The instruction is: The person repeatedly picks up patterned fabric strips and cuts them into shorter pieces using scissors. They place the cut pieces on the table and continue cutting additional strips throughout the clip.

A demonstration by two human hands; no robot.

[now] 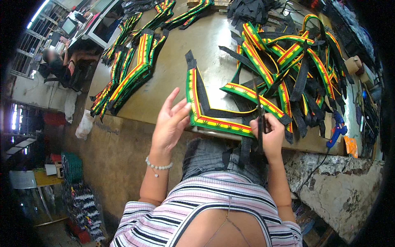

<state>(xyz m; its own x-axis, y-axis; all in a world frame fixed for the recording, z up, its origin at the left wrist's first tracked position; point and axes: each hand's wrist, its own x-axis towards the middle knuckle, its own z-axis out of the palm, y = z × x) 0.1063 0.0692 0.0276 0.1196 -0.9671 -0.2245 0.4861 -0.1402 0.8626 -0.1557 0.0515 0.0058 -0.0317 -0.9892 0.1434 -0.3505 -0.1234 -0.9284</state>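
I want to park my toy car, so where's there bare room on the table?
The biggest bare patch of tabletop lies between the stacked strips on the left and the bent strip by the left hand. Another gap lies between that bent strip and the tangled pile. It's crowded on the right, under that pile.

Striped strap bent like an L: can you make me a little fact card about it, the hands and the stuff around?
L-shaped strap: red, yellow and green, near the front of the table
Left hand: touching the strap near its corner
Right hand: holding a dark tool, seemingly scissors
Table, left side: stacks of striped straps
Table, right side: tangled strap pile; blue glue gun
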